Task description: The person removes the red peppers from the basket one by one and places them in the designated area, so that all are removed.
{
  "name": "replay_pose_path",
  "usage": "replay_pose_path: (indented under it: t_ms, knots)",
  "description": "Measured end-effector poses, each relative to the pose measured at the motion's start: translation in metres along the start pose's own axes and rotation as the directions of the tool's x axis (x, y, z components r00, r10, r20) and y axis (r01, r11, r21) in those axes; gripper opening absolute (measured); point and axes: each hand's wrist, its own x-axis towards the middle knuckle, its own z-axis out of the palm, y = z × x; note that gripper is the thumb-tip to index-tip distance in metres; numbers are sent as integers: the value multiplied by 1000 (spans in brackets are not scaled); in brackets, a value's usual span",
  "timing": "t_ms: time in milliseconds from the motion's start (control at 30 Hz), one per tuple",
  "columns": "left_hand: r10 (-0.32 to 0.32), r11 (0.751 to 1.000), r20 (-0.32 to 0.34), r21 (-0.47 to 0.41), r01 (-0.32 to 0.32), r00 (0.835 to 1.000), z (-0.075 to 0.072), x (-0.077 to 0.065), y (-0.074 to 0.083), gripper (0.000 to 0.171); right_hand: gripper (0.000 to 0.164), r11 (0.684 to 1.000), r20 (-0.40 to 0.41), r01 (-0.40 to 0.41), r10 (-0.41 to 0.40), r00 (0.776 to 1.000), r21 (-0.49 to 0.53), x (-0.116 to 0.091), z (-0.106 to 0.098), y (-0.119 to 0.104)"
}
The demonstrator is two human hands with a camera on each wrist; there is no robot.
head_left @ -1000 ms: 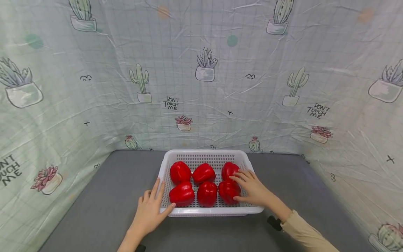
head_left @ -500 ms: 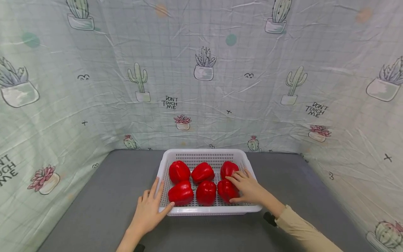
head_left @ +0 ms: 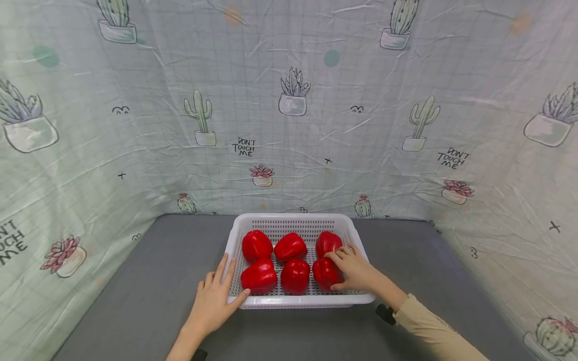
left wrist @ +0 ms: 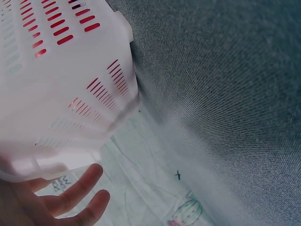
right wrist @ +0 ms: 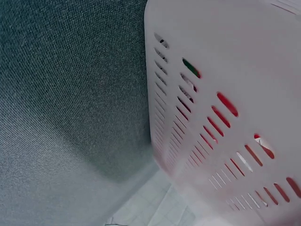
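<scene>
Several red bell peppers lie in two rows in a white plastic basket [head_left: 298,302]. My right hand [head_left: 358,271] reaches over the basket's right side. Its fingers curl over the top of the near-right bell pepper [head_left: 326,275], with the thumb at that pepper's near side. The far-right bell pepper [head_left: 328,242] sits just beyond the fingertips. My left hand [head_left: 212,303] rests at the basket's left front corner, fingers extended along the left rim and thumb on the front rim. In the left wrist view, fingertips [left wrist: 84,186] show beside the rim. The right wrist view shows no hand.
The basket stands on a grey table [head_left: 289,336] against a cactus-print cloth [head_left: 293,140] that hangs behind and at both sides. Other peppers lie in it: a near-left pepper [head_left: 259,277], a near-middle pepper [head_left: 295,277], a far-left pepper [head_left: 257,246] and a far-middle pepper [head_left: 290,247].
My right hand has shifted slightly left, and its fingers have drawn in around the near-right bell pepper. The left hand and basket stay in place; the head view has shifted a little.
</scene>
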Motion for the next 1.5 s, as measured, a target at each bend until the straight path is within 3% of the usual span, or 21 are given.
replay_pose_path:
  t_ms: [633,967,1233,1500]
  knots:
    - [-10,1000,-6,20,10,1000,0,0,0,77,70,999,-73,7,-4,997,39,0,1,0]
    - [-1,1000,-47,26,2,999,2,0,-1,81,72,991,-148,-18,37,988,130,-3,-3,0]
    - [-25,999,-12,38,25,1000,1,0,1,81,73,992,-179,-2,25,984,123,-4,-5,1]
    - [-20,999,-22,33,20,1000,0,1,1,81,78,991,-227,16,16,974,136,-6,-10,0]
